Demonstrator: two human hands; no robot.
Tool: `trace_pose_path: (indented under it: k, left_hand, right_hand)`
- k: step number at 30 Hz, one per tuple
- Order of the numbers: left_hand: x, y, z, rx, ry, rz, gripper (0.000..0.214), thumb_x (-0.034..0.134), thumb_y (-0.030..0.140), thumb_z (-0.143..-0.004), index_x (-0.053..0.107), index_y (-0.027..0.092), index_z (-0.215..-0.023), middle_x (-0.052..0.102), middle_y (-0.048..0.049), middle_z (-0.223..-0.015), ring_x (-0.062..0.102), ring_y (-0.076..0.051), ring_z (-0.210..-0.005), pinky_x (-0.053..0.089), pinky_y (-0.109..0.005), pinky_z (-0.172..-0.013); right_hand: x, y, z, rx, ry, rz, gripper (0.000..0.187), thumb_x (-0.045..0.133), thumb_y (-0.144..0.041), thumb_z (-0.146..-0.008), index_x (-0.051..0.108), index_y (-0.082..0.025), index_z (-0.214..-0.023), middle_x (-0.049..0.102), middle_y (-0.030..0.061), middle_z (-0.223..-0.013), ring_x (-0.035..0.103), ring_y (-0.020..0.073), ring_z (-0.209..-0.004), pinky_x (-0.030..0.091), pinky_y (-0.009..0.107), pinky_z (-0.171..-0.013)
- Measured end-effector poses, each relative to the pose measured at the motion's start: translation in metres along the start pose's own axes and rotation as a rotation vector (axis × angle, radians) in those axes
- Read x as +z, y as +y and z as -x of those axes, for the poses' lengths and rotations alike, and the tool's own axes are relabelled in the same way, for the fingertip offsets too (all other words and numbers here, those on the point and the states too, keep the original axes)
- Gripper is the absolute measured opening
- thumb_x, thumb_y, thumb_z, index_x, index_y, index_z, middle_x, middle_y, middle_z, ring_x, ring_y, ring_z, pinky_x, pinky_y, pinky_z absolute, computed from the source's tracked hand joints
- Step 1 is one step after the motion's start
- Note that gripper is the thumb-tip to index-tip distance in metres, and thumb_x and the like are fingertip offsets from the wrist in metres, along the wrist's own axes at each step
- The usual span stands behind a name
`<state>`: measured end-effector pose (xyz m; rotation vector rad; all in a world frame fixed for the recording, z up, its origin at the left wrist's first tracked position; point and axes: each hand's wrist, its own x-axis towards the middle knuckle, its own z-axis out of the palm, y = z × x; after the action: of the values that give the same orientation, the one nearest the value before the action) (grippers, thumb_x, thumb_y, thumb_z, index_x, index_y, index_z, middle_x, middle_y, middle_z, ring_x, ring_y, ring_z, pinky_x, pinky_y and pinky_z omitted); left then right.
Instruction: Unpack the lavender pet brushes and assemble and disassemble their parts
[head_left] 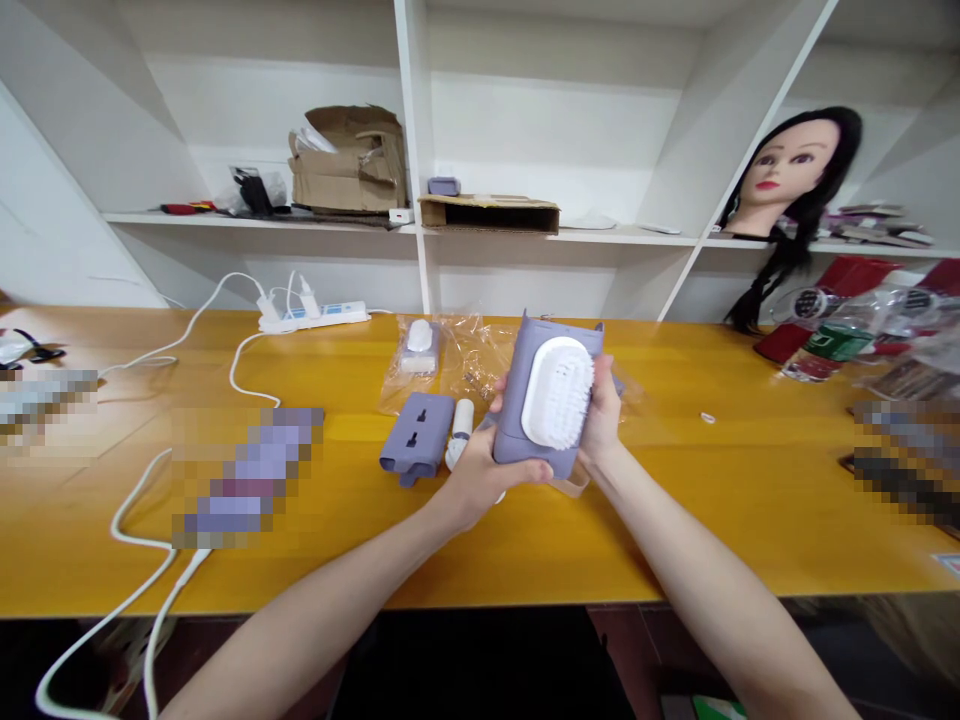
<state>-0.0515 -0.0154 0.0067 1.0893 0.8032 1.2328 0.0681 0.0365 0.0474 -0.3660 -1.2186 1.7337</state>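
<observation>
Both my hands hold a purple plastic case (514,400) above the table, with a white oval bristle brush (559,393) set on its face toward me. My left hand (480,465) grips the lower left side, its thumb along the bottom edge. My right hand (602,405) is wrapped round the right side, fingers partly hidden behind. Left of them lies a second purple piece (418,435) with two dark slots. Next to it is a white cylinder (463,416). Behind, on clear plastic wrap, sits a smaller purple item (418,345) with a white oval top.
A white power strip (315,316) with plugged cables lies at the back left. A blurred purple device (255,475) lies in front of it, cable attached. To the right are a bottle (829,345) and a mannequin head (795,170). A cardboard box (349,160) stands on the shelf.
</observation>
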Motion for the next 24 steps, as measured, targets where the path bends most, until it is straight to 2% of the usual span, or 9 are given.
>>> trace_pose_path:
  k: [3,8,14,17,20,22,24]
  left_hand:
    - [0.0013,0.0011,0.0021,0.038,0.023,-0.070,0.037,0.081,0.025,-0.058,0.068,0.016,-0.091,0.065,-0.0003,-0.086,0.059,-0.013,-0.078,0.048,-0.026,-0.071]
    - [0.0041,0.0029,0.0048,0.100,0.073,-0.122,0.037,0.080,0.027,-0.058,0.066,0.015,-0.090,0.065,-0.0017,-0.089,0.059,-0.015,-0.081,0.049,-0.027,-0.075]
    - [0.0017,0.0048,0.0034,0.032,0.039,-0.093,0.042,0.079,0.029,-0.058,0.066,0.014,-0.096,0.068,-0.0035,-0.090,0.061,-0.017,-0.083,0.049,-0.031,-0.078]
    - [0.0026,0.0061,0.0033,0.095,0.037,-0.172,0.039,0.079,0.029,-0.059,0.066,0.015,-0.092,0.066,-0.0033,-0.089,0.060,-0.017,-0.081,0.049,-0.029,-0.073]
    - [0.0046,0.0066,0.0026,0.157,0.065,-0.216,0.038,0.079,0.029,-0.059,0.066,0.015,-0.092,0.066,-0.0040,-0.093,0.061,-0.019,-0.086,0.049,-0.029,-0.075]
    - [0.0037,0.0066,0.0010,0.139,0.079,-0.187,0.037,0.079,0.028,-0.058,0.066,0.015,-0.090,0.068,-0.0044,-0.092,0.062,-0.019,-0.086,0.050,-0.030,-0.077]
    - [0.0001,0.0067,-0.0009,0.058,0.054,-0.120,0.038,0.079,0.028,-0.056,0.065,0.013,-0.088,0.069,-0.0050,-0.086,0.064,-0.019,-0.082,0.051,-0.032,-0.078]
  right_hand:
    - [0.0020,-0.0008,0.0012,-0.003,0.039,0.006,0.076,0.040,-0.084,-0.069,0.069,-0.020,-0.098,0.071,0.0134,-0.093,0.068,0.0340,-0.083,0.053,0.056,-0.079]
    - [0.0024,0.0015,-0.0002,-0.020,0.044,-0.006,0.078,0.035,-0.085,-0.070,0.068,-0.022,-0.101,0.072,0.0127,-0.091,0.069,0.0330,-0.082,0.054,0.054,-0.077]
    - [0.0003,0.0011,-0.0038,0.019,0.049,0.011,0.076,0.032,-0.084,-0.073,0.067,-0.023,-0.100,0.072,0.0111,-0.091,0.069,0.0298,-0.077,0.053,0.053,-0.078]
    - [0.0018,-0.0026,-0.0029,0.008,0.026,0.038,0.077,0.031,-0.086,-0.071,0.066,-0.024,-0.102,0.071,0.0108,-0.092,0.069,0.0306,-0.080,0.053,0.053,-0.078]
    - [0.0029,-0.0039,-0.0021,-0.006,0.044,0.059,0.077,0.031,-0.087,-0.069,0.065,-0.025,-0.100,0.071,0.0102,-0.090,0.068,0.0305,-0.081,0.054,0.052,-0.076]
    - [0.0020,-0.0021,-0.0023,-0.001,0.052,0.026,0.077,0.033,-0.086,-0.070,0.066,-0.023,-0.099,0.071,0.0104,-0.090,0.068,0.0300,-0.079,0.054,0.052,-0.076]
    - [-0.0003,0.0004,-0.0030,0.007,0.030,-0.022,0.075,0.038,-0.084,-0.070,0.066,-0.022,-0.101,0.071,0.0107,-0.092,0.069,0.0294,-0.078,0.054,0.052,-0.077]
